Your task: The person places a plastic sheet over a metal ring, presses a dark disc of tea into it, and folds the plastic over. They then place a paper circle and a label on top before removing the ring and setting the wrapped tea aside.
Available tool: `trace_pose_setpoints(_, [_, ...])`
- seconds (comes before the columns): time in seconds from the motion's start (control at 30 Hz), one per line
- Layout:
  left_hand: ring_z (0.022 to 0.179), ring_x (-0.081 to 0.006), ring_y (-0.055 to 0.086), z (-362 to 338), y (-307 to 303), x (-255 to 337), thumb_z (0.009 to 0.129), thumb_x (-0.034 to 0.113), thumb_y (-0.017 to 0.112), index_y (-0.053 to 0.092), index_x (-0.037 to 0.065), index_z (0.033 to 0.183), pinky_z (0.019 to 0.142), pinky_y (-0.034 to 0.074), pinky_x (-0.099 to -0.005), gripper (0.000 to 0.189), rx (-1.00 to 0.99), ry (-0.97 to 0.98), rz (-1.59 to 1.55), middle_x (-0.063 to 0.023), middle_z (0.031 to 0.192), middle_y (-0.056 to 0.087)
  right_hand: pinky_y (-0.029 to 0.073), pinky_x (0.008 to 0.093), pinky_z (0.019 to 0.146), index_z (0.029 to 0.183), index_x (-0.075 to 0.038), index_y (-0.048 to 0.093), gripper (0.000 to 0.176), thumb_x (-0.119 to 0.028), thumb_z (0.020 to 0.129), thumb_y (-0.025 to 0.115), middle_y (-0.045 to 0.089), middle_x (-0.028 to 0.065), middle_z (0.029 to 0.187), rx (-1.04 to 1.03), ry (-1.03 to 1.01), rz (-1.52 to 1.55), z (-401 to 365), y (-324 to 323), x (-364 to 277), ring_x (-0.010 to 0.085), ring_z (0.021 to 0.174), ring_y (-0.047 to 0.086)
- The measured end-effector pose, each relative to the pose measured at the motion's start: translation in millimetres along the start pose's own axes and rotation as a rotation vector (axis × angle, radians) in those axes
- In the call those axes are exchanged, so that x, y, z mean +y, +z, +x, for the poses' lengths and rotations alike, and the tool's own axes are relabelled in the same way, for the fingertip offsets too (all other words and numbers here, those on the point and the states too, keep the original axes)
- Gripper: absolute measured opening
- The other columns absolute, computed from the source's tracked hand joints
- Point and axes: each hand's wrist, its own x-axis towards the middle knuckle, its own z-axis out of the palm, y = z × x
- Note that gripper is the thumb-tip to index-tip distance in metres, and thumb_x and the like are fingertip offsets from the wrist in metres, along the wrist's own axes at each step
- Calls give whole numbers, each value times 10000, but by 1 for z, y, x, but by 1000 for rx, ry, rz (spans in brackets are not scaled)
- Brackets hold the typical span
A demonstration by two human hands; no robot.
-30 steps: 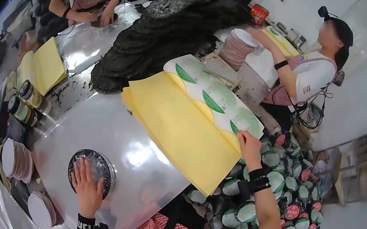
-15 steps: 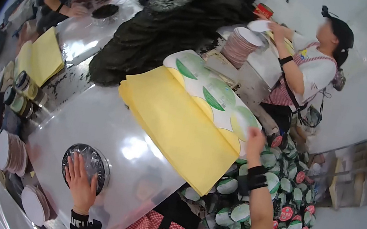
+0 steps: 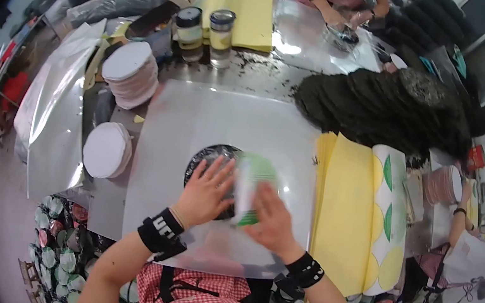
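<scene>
A round dark packet point(image 3: 194, 166) in shiny clear film lies on the stack of clear plastic sheets point(image 3: 153, 226). My left hand point(image 3: 207, 190) rests flat on it with the fingers spread, covering much of its top. My right hand point(image 3: 275, 218) grips a round green-and-white label point(image 3: 256, 176) by its right side. This label is tilted and smeared by motion, and it overlaps the packet's right edge. Just right of the plastic lie yellow paper sheets point(image 3: 340, 219) and printed label sheets point(image 3: 391, 240) with round green-and-white designs.
White round discs are stacked in two piles point(image 3: 131, 69) point(image 3: 106, 151) at the left. Two lidded jars point(image 3: 219, 38) stand at the back. Dark layered rounds point(image 3: 379, 104) are heaped at back right. Co-workers' hands point(image 3: 341, 19) work opposite; another person point(image 3: 478, 236) is at the right. Finished-looking packets point(image 3: 55, 255) pile up below.
My view has swung left. My right hand has come from the label sheets to the packet, bringing a green-and-white label. My left hand stays on the packet.
</scene>
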Motion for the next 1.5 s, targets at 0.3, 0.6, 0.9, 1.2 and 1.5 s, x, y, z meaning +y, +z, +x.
trace_pose_setpoints(0.3, [1343,-281,473,-10,2,0,887,384,638,521,153,1401,1137,345,-417,575,-14,-68,-599,-83,1427,539,349,491,1119,1462,4,402,803,-527,892,596,495,233,1408,-185,-10,95,56,5,-20,357,1338,466])
trace_pose_setpoints(0.6, [849,-144,605,-57,-16,-56,910,107,622,589,16,1254,746,503,-316,357,403,-695,-1052,-52,1022,648,172,662,1144,1505,-169,403,744,-563,896,566,274,203,1584,-354,-36,-103,100,44,-38,415,1468,229])
trace_pose_setpoints(0.9, [537,-241,595,-35,-41,13,840,11,584,538,31,1374,508,465,-354,536,389,-213,-404,-114,682,589,162,723,1086,1514,-268,396,792,-561,826,657,234,199,1605,-306,-47,-180,88,80,-28,437,1473,203])
trace_pose_setpoints(1.2, [540,-224,610,-92,-61,59,807,65,607,486,-32,1387,507,480,-362,600,347,-301,-258,-83,771,652,511,392,820,1226,1,606,370,-147,890,658,685,151,1035,-256,411,588,71,86,-39,319,956,651])
trace_pose_setpoints(1.5, [721,-293,622,-201,-59,-40,800,117,754,688,76,1047,652,500,-400,258,267,-475,-603,-71,814,650,474,457,981,1172,-63,658,436,-302,818,746,582,223,1292,-54,26,206,38,28,-61,397,1217,543])
